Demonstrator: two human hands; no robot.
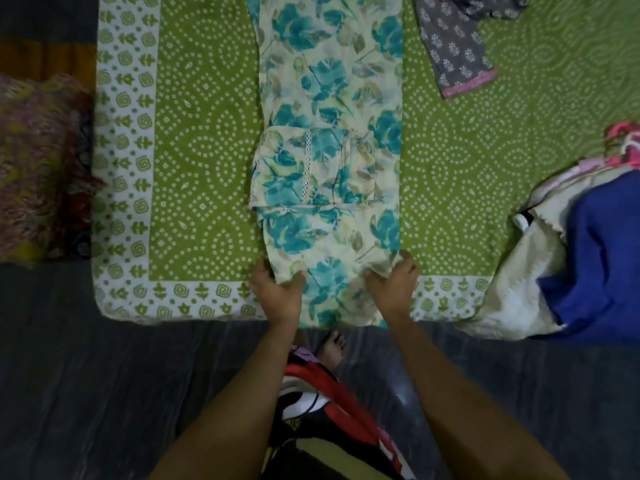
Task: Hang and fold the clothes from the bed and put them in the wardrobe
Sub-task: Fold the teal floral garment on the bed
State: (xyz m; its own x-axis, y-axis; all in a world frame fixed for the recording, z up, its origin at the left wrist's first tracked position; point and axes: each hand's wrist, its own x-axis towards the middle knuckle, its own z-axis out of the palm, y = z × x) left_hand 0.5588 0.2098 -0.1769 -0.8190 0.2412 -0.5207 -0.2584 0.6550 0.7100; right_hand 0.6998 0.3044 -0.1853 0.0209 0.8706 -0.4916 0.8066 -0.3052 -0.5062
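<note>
A cream garment with teal flowers [332, 98] lies lengthwise down the middle of the green dotted bedsheet [201, 150], with a sleeve folded across its front. Its near end hangs a little over the bed's front edge. My left hand [277, 289] pinches the garment's near left edge, thumb on top. My right hand [394, 285] grips the near right edge, where the cloth bunches under the fingers.
A grey printed garment with pink trim [453, 46] lies at the back right. A heap of blue, cream and pink clothes [571, 258] sits at the bed's right edge. A multicoloured fuzzy cushion [38, 168] is off the left side. Dark floor and my foot [332, 348] lie below.
</note>
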